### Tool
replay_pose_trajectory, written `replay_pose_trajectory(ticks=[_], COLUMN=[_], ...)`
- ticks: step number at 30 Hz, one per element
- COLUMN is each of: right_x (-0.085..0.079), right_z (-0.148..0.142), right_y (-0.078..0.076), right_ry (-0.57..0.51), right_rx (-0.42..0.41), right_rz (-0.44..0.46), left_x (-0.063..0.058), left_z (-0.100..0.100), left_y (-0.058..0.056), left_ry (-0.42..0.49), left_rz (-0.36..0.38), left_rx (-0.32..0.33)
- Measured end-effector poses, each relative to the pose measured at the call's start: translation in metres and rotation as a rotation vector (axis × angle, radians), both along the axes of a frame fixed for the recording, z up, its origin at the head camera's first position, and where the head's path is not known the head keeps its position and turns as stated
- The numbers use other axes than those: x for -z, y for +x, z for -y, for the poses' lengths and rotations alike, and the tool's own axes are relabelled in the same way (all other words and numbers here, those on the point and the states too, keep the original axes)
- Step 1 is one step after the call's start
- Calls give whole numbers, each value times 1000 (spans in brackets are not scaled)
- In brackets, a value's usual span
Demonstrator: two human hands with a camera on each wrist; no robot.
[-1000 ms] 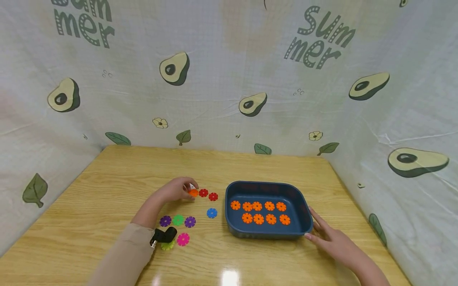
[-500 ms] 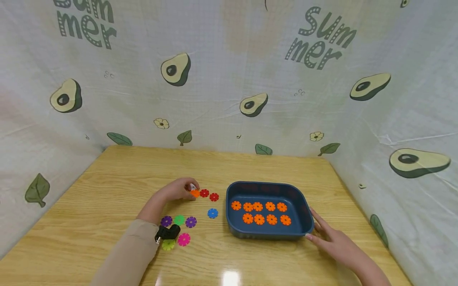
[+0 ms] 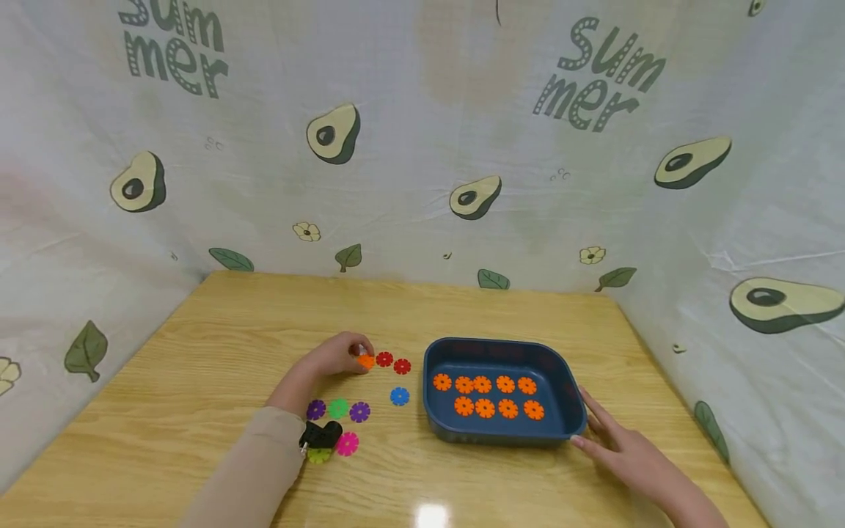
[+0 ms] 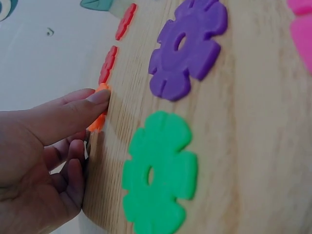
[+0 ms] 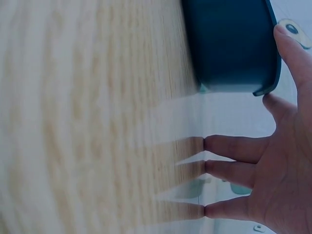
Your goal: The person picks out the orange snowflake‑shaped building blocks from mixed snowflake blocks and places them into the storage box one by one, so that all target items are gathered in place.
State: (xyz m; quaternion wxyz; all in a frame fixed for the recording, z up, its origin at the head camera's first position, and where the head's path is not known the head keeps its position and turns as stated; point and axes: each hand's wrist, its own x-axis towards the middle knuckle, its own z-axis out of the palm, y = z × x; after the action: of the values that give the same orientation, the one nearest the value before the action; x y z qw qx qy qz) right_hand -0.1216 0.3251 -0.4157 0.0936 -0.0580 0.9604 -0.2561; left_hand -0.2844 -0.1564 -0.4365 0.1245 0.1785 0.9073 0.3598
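My left hand (image 3: 338, 353) pinches an orange flower-shaped plastic disc (image 3: 366, 361) between thumb and fingers at the table surface; the fingers partly cover it. In the left wrist view, the thumb lies over the orange disc (image 4: 99, 119). Two red discs (image 3: 384, 359) lie just right of that hand. At the right end of a dark blue tray (image 3: 505, 438), my right hand (image 3: 623, 449) touches the rim with thumb and index finger. Its other fingers are spread straight, tips down on the wood in the right wrist view. Several orange discs (image 3: 485, 408) lie flat inside the tray in two rows.
A blue disc (image 3: 399, 396) lies left of the tray. Nearer the left forearm are a green disc (image 3: 339, 408), two purple discs (image 3: 359, 412), a pink disc (image 3: 347, 444) and a yellow-green disc (image 3: 320, 455) partly under the wrist camera. Printed cloth hangs around the table.
The head view has shifted, so everything sits slightly farther right and lower. My left hand keeps its pinch on the orange disc beside the red ones; my right hand stays at the tray.
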Motion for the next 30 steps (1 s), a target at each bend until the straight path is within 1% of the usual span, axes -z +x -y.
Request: replay_pose_trajectory(ticks=[4, 9, 11, 15, 18, 26, 30], right_x=[1, 0, 0, -1, -1, -2, -1], right_z=[-1, -2, -2, 0, 0, 0, 0], right_y=[1, 1, 1, 1, 1, 0, 0], right_ry=[-2, -6, -7, -5, -5, 4, 8], right_rx=[-3, -3, -6, -8, -10, -14, -14], right_rz=[-4, 6, 12, 13, 5, -2, -13], left_x=[1, 0, -1, -2, -1, 0, 0], left_z=[-1, -2, -2, -2, 0, 2, 4], left_y=[1, 4, 6, 8, 8, 8, 8], left_ry=[27, 60, 69, 84, 91, 105, 97], left_rz=[13, -2, 3, 25, 33, 42, 38], left_rx=[-19, -14, -24, -63, -88, -94, -90])
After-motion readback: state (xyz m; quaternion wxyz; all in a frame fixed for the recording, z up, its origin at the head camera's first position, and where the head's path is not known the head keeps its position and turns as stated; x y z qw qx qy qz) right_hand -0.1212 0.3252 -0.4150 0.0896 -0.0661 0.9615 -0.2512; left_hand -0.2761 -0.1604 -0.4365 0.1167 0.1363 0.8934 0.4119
